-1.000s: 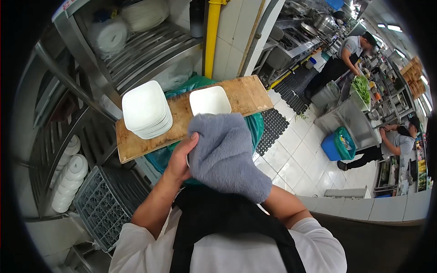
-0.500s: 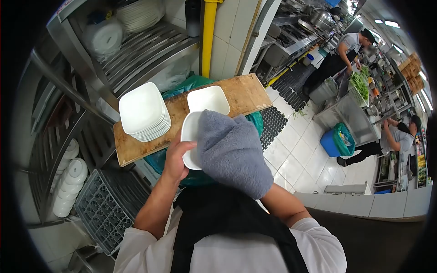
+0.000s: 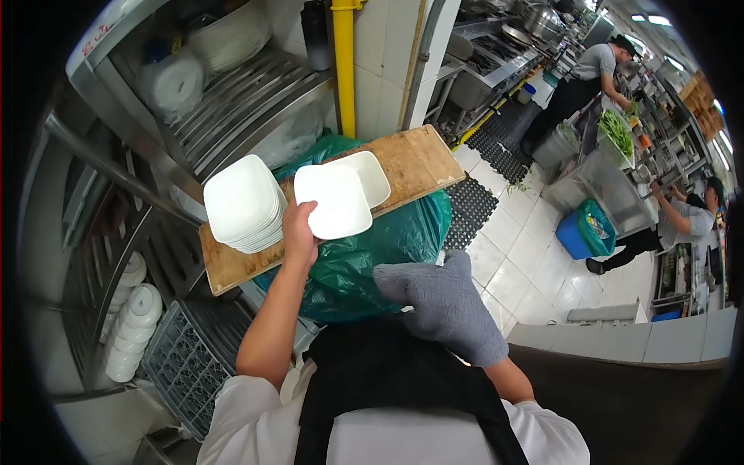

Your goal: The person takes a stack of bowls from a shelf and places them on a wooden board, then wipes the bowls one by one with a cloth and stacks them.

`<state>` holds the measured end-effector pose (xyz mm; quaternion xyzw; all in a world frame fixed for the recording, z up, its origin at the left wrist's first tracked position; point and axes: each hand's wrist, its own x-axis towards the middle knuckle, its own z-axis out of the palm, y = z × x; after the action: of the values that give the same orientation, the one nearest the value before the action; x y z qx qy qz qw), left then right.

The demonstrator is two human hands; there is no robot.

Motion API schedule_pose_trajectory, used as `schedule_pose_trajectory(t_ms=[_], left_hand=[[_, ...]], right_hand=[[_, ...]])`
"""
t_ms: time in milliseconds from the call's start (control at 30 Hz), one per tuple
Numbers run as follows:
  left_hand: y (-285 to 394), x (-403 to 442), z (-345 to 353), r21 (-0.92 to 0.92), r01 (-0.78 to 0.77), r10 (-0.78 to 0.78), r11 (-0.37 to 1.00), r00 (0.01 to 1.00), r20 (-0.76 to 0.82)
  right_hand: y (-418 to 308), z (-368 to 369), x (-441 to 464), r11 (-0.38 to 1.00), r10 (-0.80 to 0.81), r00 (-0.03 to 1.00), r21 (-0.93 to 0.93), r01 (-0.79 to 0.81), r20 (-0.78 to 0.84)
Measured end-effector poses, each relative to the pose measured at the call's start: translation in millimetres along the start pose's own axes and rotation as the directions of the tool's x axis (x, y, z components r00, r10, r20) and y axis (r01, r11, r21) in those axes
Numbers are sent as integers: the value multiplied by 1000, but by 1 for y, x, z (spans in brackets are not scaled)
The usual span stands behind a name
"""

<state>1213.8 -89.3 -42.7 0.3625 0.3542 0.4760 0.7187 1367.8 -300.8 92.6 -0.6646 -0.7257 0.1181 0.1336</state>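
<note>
My left hand is closed on the near left edge of a white square bowl, above the wooden board. Its broad, smooth face is turned up toward me; it looks flipped over. Partly hidden behind it, another white square bowl lies on the board with its hollow side showing. Left of my hand stands a stack of white square bowls. A thick grey cloth covers my right hand like a mitt, near my apron and apart from the bowls. It hides the fingers.
The wooden board lies across a green plastic bag. A slatted metal shelf with plates is at upper left. Stacked white cups and a grey rack stand below. Two people work at a counter on the right.
My cloth-covered right hand has left the bowl and dropped down and right. My left hand has raised the bowl toward the board and turned it smooth side up.
</note>
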Motion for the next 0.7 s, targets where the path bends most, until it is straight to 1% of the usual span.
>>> schedule_pose_trajectory(t_ms=[33, 67, 133, 167, 233, 267, 367, 433, 467, 567, 633, 700], left_hand=[[-2, 9, 1, 24, -1, 1, 1000, 1000, -14], [-5, 18, 4, -12, -29, 28, 1000, 1000, -13], [-10, 35, 5, 79, 29, -24, 996, 998, -63], [-12, 42, 5, 122, 58, -47, 991, 995, -89], [-17, 53, 6, 197, 43, -26, 979, 996, -87], [-19, 58, 6, 232, 36, -16, 972, 996, -86], [-21, 63, 10, 393, -10, 75, 919, 985, -152], [-19, 61, 14, 492, 18, 70, 870, 985, -159], [-18, 60, 15, 538, 32, 68, 842, 984, -165], [-36, 77, 2, 624, -128, 236, 771, 967, -93], [-42, 85, -6, 698, -134, 243, 704, 968, -59], [-48, 88, -13, 751, -116, 225, 650, 973, -44]], right_hand=[[1, 0, -3, 1000, 14, 1000, 10, -14, -14], [1, 2, -7, 999, 33, 999, 17, -33, -34], [2, 3, -12, 997, 69, 997, 41, -69, -14], [3, 3, -14, 995, 84, 996, 56, -86, 27], [5, 2, -18, 992, 106, 993, 65, -109, 46], [5, 3, -22, 992, 113, 993, 59, -115, 27], [8, 9, -33, 988, 143, 989, 70, -141, -27], [11, 9, -37, 980, 174, 985, 97, -174, 13], [13, 6, -38, 973, 192, 979, 115, -199, 69], [12, 0, -40, 955, 245, 953, 127, -269, 179], [12, 1, -42, 950, 260, 954, 136, -280, 150], [12, 8, -43, 957, 242, 970, 154, -245, 38]])
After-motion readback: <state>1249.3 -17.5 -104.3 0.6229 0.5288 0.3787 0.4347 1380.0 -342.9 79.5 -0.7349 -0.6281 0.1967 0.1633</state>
